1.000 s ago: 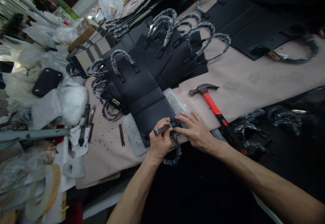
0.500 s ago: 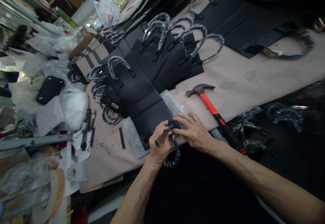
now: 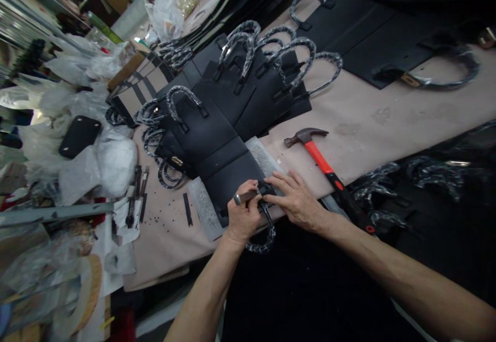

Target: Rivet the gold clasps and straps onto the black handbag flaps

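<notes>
My left hand (image 3: 242, 223) is closed around a short metal punch (image 3: 247, 196), which leans to the left with its blunt end sticking out past my fingers. The punch's tip is hidden near the black tab of a bag handle (image 3: 264, 246), whose plastic-wrapped loop hangs over the table's front edge. My right hand (image 3: 300, 205) lies with fingers stretched out, their tips touching the tab beside the punch. Under the tab is a black bag panel (image 3: 232, 176), lying on a grey stone slab (image 3: 263, 157). A claw hammer (image 3: 320, 158) with a red and black grip rests right of my right hand.
Stacked black bag panels with wrapped handles (image 3: 302, 63) spread behind the slab. Another panel (image 3: 349, 37) lies at the back right. Slim metal tools (image 3: 132, 205), a black strip (image 3: 187, 209) and small dark bits sit left. Plastic bags (image 3: 116, 166) crowd the far left.
The punch has tilted: its blunt end has swung upward and now points left. My left hand has turned slightly with it. The right hand stays at the tab, nearly unmoved.
</notes>
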`<state>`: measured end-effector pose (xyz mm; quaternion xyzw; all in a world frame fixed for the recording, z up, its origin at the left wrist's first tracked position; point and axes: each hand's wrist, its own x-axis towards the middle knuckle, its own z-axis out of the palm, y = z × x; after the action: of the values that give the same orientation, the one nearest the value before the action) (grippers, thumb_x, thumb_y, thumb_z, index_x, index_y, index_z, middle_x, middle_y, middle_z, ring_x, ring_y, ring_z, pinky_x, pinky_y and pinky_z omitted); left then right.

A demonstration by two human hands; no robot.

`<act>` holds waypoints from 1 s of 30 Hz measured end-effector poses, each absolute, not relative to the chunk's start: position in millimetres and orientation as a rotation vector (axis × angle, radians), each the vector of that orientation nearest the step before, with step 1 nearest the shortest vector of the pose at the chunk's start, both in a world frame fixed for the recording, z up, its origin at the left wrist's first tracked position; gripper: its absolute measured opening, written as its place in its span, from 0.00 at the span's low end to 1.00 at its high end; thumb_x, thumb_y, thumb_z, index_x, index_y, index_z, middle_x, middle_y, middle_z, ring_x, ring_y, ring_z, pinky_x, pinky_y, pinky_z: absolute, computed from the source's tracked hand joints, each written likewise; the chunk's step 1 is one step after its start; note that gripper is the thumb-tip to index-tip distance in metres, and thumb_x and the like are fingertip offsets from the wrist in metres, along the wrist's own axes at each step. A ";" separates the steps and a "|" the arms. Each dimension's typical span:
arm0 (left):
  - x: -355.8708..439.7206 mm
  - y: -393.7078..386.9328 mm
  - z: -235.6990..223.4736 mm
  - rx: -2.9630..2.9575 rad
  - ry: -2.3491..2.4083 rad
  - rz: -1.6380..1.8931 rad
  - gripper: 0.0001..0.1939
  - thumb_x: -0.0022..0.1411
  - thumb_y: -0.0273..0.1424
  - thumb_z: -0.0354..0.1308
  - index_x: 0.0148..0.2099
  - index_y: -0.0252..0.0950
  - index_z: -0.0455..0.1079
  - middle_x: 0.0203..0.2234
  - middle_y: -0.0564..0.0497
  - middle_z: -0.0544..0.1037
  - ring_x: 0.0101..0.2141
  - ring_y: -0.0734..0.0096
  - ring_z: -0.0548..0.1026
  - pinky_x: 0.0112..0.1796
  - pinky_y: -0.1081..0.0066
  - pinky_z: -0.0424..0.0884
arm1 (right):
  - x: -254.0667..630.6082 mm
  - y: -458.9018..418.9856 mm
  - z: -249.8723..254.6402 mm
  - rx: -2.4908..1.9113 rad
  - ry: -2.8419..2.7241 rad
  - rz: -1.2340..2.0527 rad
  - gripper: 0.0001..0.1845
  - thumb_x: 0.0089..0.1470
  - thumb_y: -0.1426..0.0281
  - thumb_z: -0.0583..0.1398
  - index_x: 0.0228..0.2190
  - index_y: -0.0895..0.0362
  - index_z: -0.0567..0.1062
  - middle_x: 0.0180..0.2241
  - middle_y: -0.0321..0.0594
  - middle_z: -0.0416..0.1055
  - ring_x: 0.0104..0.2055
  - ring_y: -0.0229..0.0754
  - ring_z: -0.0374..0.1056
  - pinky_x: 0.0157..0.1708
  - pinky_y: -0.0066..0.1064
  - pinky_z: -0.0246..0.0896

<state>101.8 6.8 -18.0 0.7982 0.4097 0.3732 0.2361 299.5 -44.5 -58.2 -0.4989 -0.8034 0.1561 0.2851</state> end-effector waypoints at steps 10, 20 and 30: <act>107.9 4.6 -16.4 2.197 1.112 1.045 0.08 0.65 0.23 0.57 0.45 0.37 0.69 0.45 0.44 0.80 0.48 0.63 0.80 0.52 0.59 0.78 | 313.1 -55.0 -46.4 -1.305 -2.188 0.411 0.25 0.60 0.80 0.57 0.54 0.49 0.77 0.65 0.49 0.62 0.69 0.59 0.52 0.65 0.68 0.44; 105.8 7.9 -18.8 2.097 1.071 1.078 0.10 0.62 0.21 0.58 0.45 0.37 0.70 0.44 0.45 0.81 0.47 0.63 0.80 0.52 0.60 0.78 | 346.1 -68.4 -50.7 -1.582 -1.835 0.134 0.15 0.64 0.74 0.56 0.50 0.56 0.75 0.56 0.53 0.69 0.59 0.57 0.65 0.57 0.55 0.63; 108.8 7.4 -15.2 2.099 1.110 1.019 0.11 0.60 0.19 0.57 0.44 0.37 0.71 0.42 0.46 0.80 0.45 0.62 0.81 0.49 0.62 0.78 | 377.1 -53.9 -31.0 -2.282 -1.623 0.389 0.19 0.57 0.67 0.57 0.48 0.61 0.74 0.39 0.53 0.72 0.37 0.55 0.69 0.36 0.43 0.66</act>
<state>108.8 7.4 -15.2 0.7809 0.4130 0.3793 0.2753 377.1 -53.9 -31.0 -0.7972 -0.5669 0.1359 0.1568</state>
